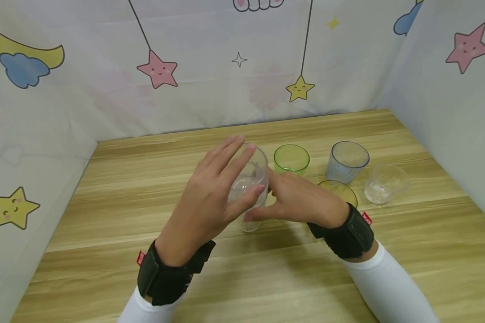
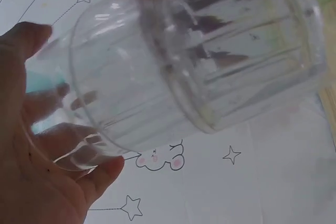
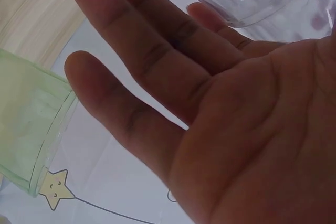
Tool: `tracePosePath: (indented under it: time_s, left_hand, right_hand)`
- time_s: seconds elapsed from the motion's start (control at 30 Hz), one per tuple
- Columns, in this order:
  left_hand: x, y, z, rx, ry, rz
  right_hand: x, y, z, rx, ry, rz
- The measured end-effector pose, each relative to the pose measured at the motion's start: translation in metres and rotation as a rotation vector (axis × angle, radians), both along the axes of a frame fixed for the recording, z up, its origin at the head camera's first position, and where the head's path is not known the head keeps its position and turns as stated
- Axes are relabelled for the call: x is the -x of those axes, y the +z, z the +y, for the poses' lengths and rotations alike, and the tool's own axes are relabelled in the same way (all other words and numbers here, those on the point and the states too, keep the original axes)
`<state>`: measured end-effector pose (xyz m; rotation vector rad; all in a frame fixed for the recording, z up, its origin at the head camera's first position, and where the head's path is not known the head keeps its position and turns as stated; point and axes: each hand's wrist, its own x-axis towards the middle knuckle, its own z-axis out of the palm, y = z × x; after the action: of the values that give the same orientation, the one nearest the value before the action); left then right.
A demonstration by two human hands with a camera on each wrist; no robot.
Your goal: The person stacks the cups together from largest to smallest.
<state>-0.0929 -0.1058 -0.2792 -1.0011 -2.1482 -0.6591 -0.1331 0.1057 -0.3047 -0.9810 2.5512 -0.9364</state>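
Two clear plastic cups are stacked one in the other in front of me: the upper cup [image 1: 246, 179] and the lower cup [image 2: 247, 51]. My left hand [image 1: 210, 193] holds the upper cup around its rim, thumb on one side and fingers on the other. From the right, my right hand [image 1: 301, 197] grips the lower cup between thumb and forefinger. Its other fingers [image 3: 152, 56] stretch out past the cup in the right wrist view. The lower cup's base shows under the thumbs in the head view.
Just right of the stack is a green cup [image 1: 292, 157], with a blue cup [image 1: 347, 161] farther right. A yellow cup [image 1: 341, 190] is partly hidden behind my right wrist. Another clear cup [image 1: 385, 184] is at the far right. Patterned cloth [image 1: 210, 98] borders the wooden table [image 1: 125, 188].
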Motion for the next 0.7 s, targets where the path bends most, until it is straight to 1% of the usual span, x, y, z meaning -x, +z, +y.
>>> tracePosePath:
  time_s: [0.07, 0.13, 0.3, 0.4, 0.5, 0.7]
  left_hand:
    - [0.002, -0.002, 0.0, 0.025, -0.001, -0.036]
    - [0.003, -0.003, 0.0, 0.033, 0.0, -0.055]
    - [0.003, -0.004, 0.0, -0.006, 0.015, -0.09]
    - [0.004, -0.005, 0.001, -0.049, 0.027, -0.118]
    - [0.006, -0.007, 0.001, -0.108, 0.022, -0.163]
    - [0.007, -0.012, 0.001, -0.234, -0.009, -0.297]
  right_hand:
    - [0.0, 0.0, 0.0, 0.004, 0.005, -0.006]
    - [0.0, 0.0, -0.001, 0.002, 0.006, -0.01]
    - [0.0, 0.0, 0.0, -0.005, 0.0, -0.013]
    - [-0.001, 0.0, 0.0, -0.001, 0.005, -0.004]
    - [-0.001, 0.0, 0.0, -0.005, 0.005, 0.01]
    - [-0.001, -0.001, -0.001, -0.001, 0.004, 0.021]
